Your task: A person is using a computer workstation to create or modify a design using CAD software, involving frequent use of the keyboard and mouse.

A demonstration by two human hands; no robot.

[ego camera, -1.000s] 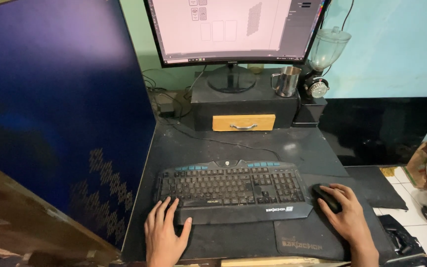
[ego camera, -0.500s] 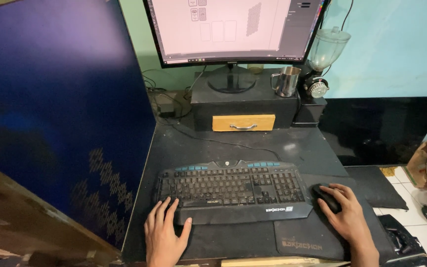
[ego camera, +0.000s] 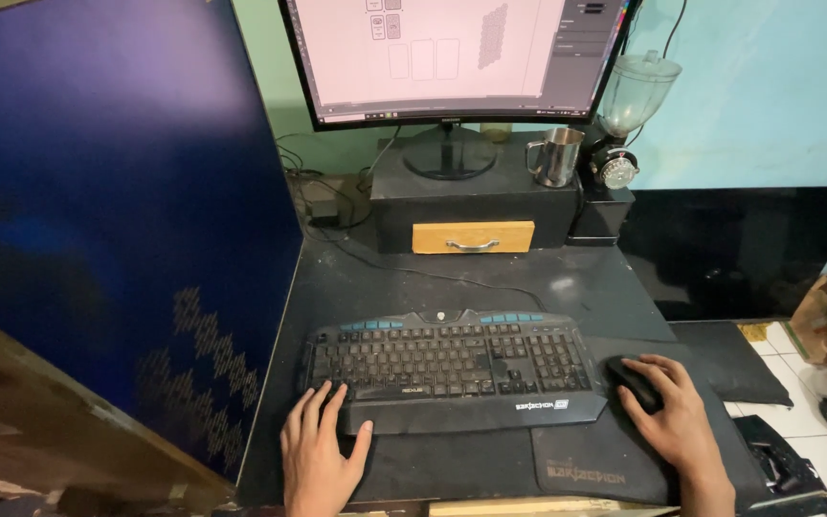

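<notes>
Fingers of the left hand (ego camera: 316,458) lie flat and loose on the bottom-left keys of the black keyboard (ego camera: 452,367), thumb on its wrist rest, grasping nothing. That keyboard sits near the front edge of the dark desk (ego camera: 567,287), just left of a black mouse pad (ego camera: 586,464) at the front right corner. On the pad lies a black mouse (ego camera: 632,381), directly under the right hand (ego camera: 674,418), which cups it with curled fingers. Along the back edge stand a monitor (ego camera: 452,57) on a black box with a wooden drawer (ego camera: 472,236), then a steel jug (ego camera: 555,158).
</notes>
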